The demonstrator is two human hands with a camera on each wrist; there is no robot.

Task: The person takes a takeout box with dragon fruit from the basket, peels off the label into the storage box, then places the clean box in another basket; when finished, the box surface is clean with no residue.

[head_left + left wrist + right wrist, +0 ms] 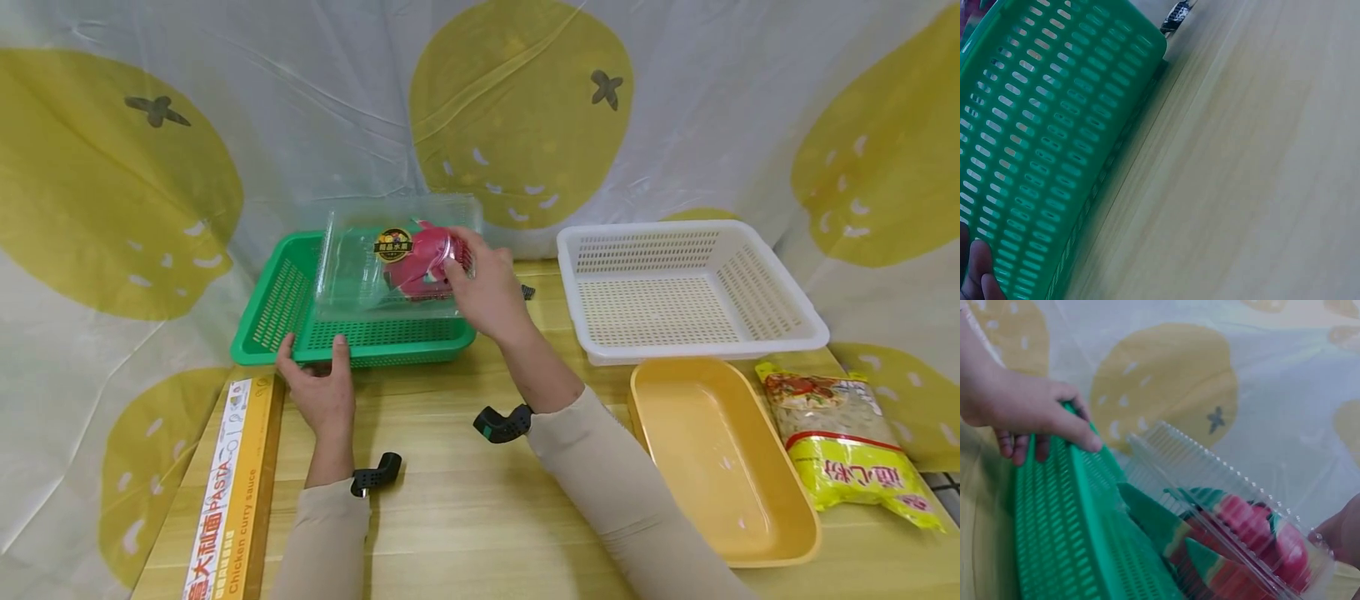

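My right hand (pixel 487 287) grips the right end of a clear plastic fruit box (pixel 348 279) with a round black-and-gold label. Pink-red fruit (pixel 429 254) with green parts shows through its lid; red wedges with green rind (pixel 1154 515) appear in the right wrist view. The box is tilted over a green perforated basket (pixel 258 308). At the basket's near left rim, my left hand (pixel 322 392) pinches the edge, its thumb on one side and fingers on the other. Only fingertips (pixel 980 259) of it show in the left wrist view, against the basket's wall.
A long pasta box (pixel 232 500) lies along the table's left side. To the right are a white perforated basket (pixel 570 292), a yellow-orange tub (pixel 723 458) and a bag of noodles (pixel 847 450). A cloth printed with yellow fruit (pixel 517 108) hangs behind the table.
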